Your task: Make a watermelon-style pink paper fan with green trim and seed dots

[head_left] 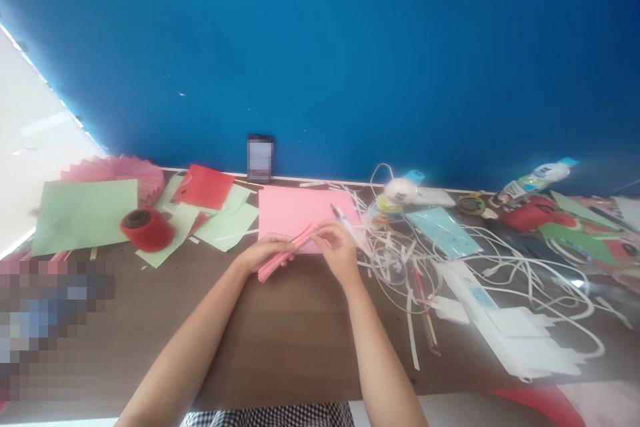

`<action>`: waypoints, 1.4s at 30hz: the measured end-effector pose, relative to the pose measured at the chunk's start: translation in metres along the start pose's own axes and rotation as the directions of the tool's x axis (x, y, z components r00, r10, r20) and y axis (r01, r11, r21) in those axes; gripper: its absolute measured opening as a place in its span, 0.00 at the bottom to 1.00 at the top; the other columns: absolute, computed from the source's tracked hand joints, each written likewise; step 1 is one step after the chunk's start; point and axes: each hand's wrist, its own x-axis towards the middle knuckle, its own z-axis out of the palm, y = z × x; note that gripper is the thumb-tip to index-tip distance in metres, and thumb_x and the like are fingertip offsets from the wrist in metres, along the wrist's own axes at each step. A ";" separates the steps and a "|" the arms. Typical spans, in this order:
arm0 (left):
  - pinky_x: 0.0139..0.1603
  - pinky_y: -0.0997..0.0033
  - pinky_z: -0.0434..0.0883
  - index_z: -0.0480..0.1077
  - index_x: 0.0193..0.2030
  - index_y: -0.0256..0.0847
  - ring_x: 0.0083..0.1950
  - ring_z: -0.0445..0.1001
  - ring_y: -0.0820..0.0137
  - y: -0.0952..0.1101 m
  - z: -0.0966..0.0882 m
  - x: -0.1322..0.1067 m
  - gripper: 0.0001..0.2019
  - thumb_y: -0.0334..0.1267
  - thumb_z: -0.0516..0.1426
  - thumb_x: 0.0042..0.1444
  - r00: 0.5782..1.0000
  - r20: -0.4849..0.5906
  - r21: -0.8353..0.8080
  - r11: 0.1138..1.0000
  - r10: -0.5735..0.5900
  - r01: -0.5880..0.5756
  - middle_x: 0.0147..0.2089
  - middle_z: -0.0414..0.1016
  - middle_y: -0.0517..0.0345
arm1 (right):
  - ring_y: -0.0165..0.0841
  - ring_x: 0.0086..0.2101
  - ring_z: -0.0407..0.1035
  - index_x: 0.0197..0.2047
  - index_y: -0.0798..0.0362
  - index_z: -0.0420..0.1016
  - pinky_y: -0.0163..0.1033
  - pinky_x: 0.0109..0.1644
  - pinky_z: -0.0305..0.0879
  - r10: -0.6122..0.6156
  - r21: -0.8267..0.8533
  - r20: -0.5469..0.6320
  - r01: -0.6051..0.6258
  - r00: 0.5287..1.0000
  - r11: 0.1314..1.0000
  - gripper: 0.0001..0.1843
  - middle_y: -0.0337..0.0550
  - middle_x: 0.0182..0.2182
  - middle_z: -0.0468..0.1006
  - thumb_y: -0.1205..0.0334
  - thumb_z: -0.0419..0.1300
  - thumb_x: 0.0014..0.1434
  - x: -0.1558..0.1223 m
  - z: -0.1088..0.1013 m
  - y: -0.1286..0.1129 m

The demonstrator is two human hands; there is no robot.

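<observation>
A narrow strip of pink paper folded into tight pleats [275,265] slants up to the right between my hands, above the table's near-middle. My left hand [265,251] is closed around its lower part. At the upper end, the fingers of my right hand [337,247] pinch the pleated paper. Flat behind both hands lies a sheet of pink paper [290,207], partly covered by them. A pen [337,212] rests on that sheet's right side, just beyond my right hand.
Left are a red roll [147,228], green paper [85,213], red paper [205,187] and a pink pleated fan [120,170]. A phone [261,159] leans on the blue wall. Right are a glue bottle [393,199], tangled white cables [500,257], a power strip [480,320] and a blue packet [445,232].
</observation>
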 end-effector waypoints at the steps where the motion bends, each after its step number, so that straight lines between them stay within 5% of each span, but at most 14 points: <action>1: 0.25 0.77 0.62 0.72 0.28 0.32 0.24 0.65 0.77 -0.001 0.000 0.000 0.12 0.42 0.60 0.46 1.000 0.003 -0.003 1.000 -0.001 0.001 0.26 0.68 0.56 | 0.33 0.38 0.69 0.27 0.52 0.70 0.41 0.41 0.69 0.014 0.025 0.008 -0.014 1.000 1.000 0.05 0.43 0.35 0.71 0.61 0.61 0.49 0.000 0.000 0.001; 12: 0.22 0.78 0.61 0.73 0.32 0.31 0.26 0.65 0.76 -0.003 -0.001 -0.001 0.13 0.42 0.60 0.47 0.999 0.028 -0.024 1.000 -0.015 0.016 0.27 0.69 0.53 | 0.32 0.33 0.70 0.28 0.53 0.68 0.41 0.40 0.69 0.161 0.158 0.030 -0.164 0.986 0.974 0.09 0.40 0.29 0.72 0.60 0.63 0.46 0.000 0.001 0.003; 19: 0.24 0.78 0.62 0.73 0.38 0.31 0.29 0.66 0.75 -0.001 -0.002 -0.002 0.15 0.43 0.59 0.48 0.996 0.071 -0.039 0.998 -0.049 0.052 0.35 0.72 0.47 | 0.30 0.28 0.68 0.38 0.53 0.73 0.40 0.33 0.70 0.281 0.235 0.098 -0.297 0.955 0.925 0.17 0.39 0.25 0.72 0.57 0.65 0.44 0.001 -0.001 0.011; 23: 0.36 0.69 0.67 0.68 0.49 0.36 0.39 0.70 0.65 0.001 -0.003 -0.003 0.22 0.45 0.58 0.48 0.996 -0.021 0.109 0.990 0.089 -0.086 0.44 0.71 0.46 | 0.32 0.29 0.70 0.33 0.54 0.74 0.42 0.34 0.71 0.296 0.227 -0.111 -0.265 0.949 0.937 0.13 0.43 0.29 0.75 0.56 0.64 0.45 0.004 -0.004 0.023; 26: 0.51 0.63 0.62 0.69 0.48 0.40 0.51 0.65 0.60 0.001 0.000 -0.003 0.22 0.42 0.61 0.44 0.878 -0.226 0.439 0.849 0.421 -0.294 0.50 0.68 0.49 | 0.33 0.32 0.71 0.33 0.54 0.71 0.43 0.37 0.71 0.254 0.211 -0.256 -0.203 0.933 0.956 0.12 0.43 0.31 0.74 0.56 0.62 0.46 0.006 -0.006 0.031; 29: 0.55 0.61 0.59 0.68 0.48 0.41 0.53 0.64 0.59 -0.002 0.004 -0.003 0.25 0.39 0.63 0.40 0.758 -0.233 0.658 0.673 0.609 -0.339 0.50 0.68 0.49 | 0.33 0.33 0.71 0.33 0.54 0.70 0.44 0.39 0.71 0.207 0.159 -0.287 -0.167 0.935 0.973 0.11 0.43 0.31 0.74 0.57 0.60 0.48 0.007 -0.007 0.033; 33: 0.54 0.60 0.59 0.63 0.53 0.42 0.52 0.65 0.60 -0.010 0.005 -0.001 0.29 0.35 0.62 0.41 0.723 -0.198 0.747 0.579 0.662 -0.326 0.51 0.67 0.49 | 0.32 0.33 0.71 0.33 0.54 0.68 0.43 0.40 0.70 0.168 0.095 -0.281 -0.147 0.945 0.985 0.10 0.43 0.31 0.73 0.58 0.59 0.49 0.007 -0.006 0.033; 37: 0.54 0.60 0.58 0.65 0.51 0.44 0.50 0.66 0.61 -0.019 -0.004 0.005 0.22 0.31 0.57 0.46 0.712 -0.178 0.819 0.503 0.679 -0.275 0.46 0.71 0.51 | 0.34 0.34 0.70 0.34 0.54 0.68 0.45 0.41 0.69 0.128 -0.001 -0.273 -0.133 0.953 0.991 0.08 0.44 0.32 0.72 0.59 0.57 0.51 0.006 -0.007 0.036; 40: 0.53 0.61 0.59 0.69 0.46 0.44 0.48 0.67 0.61 -0.022 -0.010 0.008 0.15 0.33 0.56 0.50 0.687 -0.209 0.838 0.489 0.696 -0.241 0.45 0.72 0.51 | 0.38 0.42 0.67 0.39 0.53 0.68 0.50 0.48 0.63 -0.064 -0.256 -0.240 0.000 0.969 0.967 0.10 0.48 0.38 0.71 0.61 0.55 0.52 0.004 -0.007 0.034; 42: 0.51 0.62 0.60 0.69 0.45 0.44 0.47 0.67 0.62 -0.022 -0.012 0.009 0.12 0.33 0.54 0.52 0.668 -0.188 0.867 0.441 0.720 -0.232 0.44 0.72 0.51 | 0.41 0.49 0.61 0.44 0.51 0.68 0.54 0.54 0.55 -0.219 -0.463 -0.108 0.146 0.970 0.874 0.15 0.49 0.44 0.69 0.62 0.56 0.51 0.002 -0.005 0.029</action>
